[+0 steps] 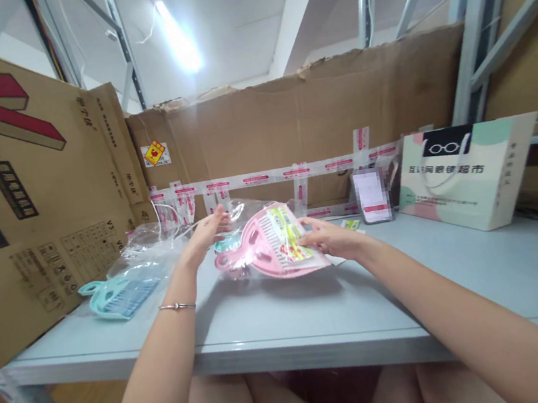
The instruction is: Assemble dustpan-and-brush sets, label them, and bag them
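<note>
A pink dustpan and brush set, wrapped in a clear bag with a yellow-green label card, is held tilted just above the table in the middle. My right hand grips its right edge, fingers closed over the card side. On the other side, my left hand is beside the handle end with its fingers stretched out, close to the clear plastic. Whether it touches the bag is hard to tell. Some light teal plastic shows behind the pink handle. To the left lies a bagged teal dustpan set.
A large printed carton stands along the left, and a taped cardboard wall closes the back. A phone leans upright at the back right, near a paper gift bag. The grey table's front edge runs above my legs.
</note>
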Available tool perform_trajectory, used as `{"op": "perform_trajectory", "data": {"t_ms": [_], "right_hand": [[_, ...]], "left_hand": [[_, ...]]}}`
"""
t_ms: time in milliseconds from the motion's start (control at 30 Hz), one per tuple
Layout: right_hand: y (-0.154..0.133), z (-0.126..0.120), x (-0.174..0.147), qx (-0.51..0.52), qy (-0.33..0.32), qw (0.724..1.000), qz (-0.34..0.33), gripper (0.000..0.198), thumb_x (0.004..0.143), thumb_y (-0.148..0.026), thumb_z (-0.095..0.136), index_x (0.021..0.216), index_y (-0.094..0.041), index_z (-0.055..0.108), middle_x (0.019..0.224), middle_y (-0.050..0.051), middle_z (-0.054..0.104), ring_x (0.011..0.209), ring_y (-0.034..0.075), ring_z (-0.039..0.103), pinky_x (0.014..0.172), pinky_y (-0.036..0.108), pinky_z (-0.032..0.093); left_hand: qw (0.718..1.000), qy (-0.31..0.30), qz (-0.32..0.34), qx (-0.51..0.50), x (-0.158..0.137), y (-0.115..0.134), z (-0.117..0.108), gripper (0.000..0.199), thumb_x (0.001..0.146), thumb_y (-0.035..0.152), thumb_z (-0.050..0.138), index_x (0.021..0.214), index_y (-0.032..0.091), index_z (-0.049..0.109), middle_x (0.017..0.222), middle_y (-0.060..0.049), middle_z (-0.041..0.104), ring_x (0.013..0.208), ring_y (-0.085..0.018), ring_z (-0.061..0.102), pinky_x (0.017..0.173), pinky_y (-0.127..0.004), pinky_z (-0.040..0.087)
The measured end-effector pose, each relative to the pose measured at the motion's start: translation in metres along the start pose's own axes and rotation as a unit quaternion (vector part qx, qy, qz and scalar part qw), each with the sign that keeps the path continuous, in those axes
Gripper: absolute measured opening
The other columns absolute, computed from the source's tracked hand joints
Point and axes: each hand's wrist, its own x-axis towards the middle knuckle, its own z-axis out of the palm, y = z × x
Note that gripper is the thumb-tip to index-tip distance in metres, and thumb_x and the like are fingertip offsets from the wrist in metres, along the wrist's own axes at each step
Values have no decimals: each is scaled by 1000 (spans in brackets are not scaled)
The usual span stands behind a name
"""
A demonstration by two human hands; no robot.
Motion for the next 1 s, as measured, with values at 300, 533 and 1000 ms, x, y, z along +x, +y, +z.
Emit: {"op": "perform_trajectory", "data": {"t_ms": [300, 533, 1000], "right_hand": [[-4, -35, 15, 57, 187, 979, -63, 35, 57, -5, 63, 83, -21, 47, 78, 1, 65, 68, 17, 64, 58, 29, 52], [-3, -70, 12, -264, 519, 802, -133, 34, 65, -14, 57, 94, -25, 43, 88, 5, 62, 90, 27, 60, 80, 42, 46], [-1, -21, 12, 123, 125, 983, -61, 25, 67, -3, 58, 88, -16, 56, 83, 7, 69, 70, 16, 65, 63, 26, 55]], "left_hand": [[948, 316, -38, 11, 21, -20, -37, 15, 72, 24, 55, 71, 10, 62, 71, -8, 65, 64, -16, 60, 62, -27, 47], [797, 557, -25, 233, 12, -38, -87, 84, 64, 12, 61, 137, 0, 22, 144, -30, 21, 132, -36, 25, 106, -52, 20], [960, -209, 17, -187, -14, -10, 52, 52, 73, 30, 68, 120, 24, 49, 127, -10, 52, 109, -24, 55, 91, -43, 46]]}}
